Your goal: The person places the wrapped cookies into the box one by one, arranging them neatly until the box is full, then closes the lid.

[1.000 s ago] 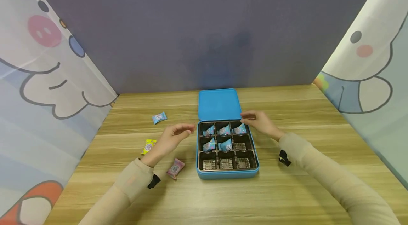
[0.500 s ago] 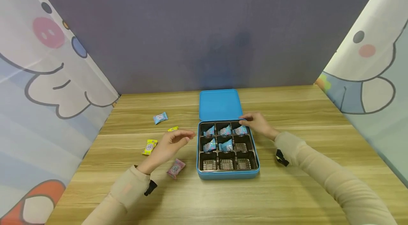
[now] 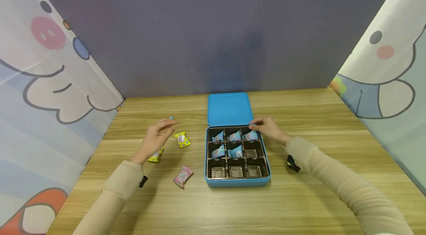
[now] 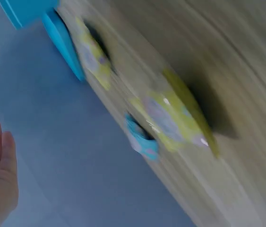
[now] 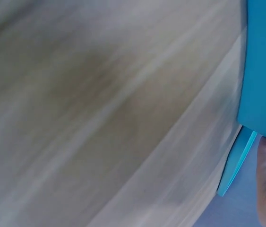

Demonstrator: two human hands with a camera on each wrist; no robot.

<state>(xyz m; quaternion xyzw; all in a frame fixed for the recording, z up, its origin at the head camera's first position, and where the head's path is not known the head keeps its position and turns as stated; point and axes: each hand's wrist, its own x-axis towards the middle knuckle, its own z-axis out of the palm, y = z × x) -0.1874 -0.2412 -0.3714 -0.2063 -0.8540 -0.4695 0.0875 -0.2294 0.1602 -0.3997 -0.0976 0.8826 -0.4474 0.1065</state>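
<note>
In the head view my left hand [image 3: 154, 139] hovers over the left part of the table, thumb and fingers apart with nothing seen between them. Behind its fingers, a blue-wrapped candy [image 3: 171, 118] is mostly hidden. Two yellow-wrapped candies lie nearby: one [image 3: 182, 139] right of the hand, the other [image 3: 155, 156] partly under the wrist. Closer to me is a pink-wrapped candy [image 3: 183, 176]. My right hand [image 3: 269, 128] grips the back right corner of a blue box [image 3: 237, 182]. Several blue candies [image 3: 218, 151] fill its back row and two middle compartments.
The box's blue lid [image 3: 229, 108] lies folded back behind it. Bare divider compartments [image 3: 235, 171] make up the front row. A dark panel [image 3: 219, 35] rises at the table's back edge, with cartoon-printed curtains [image 3: 382, 91] on both sides.
My left hand has moved left and away from the box, uncovering a yellow candy and now covering most of the blue one. My right hand has come in onto the box's corner.
</note>
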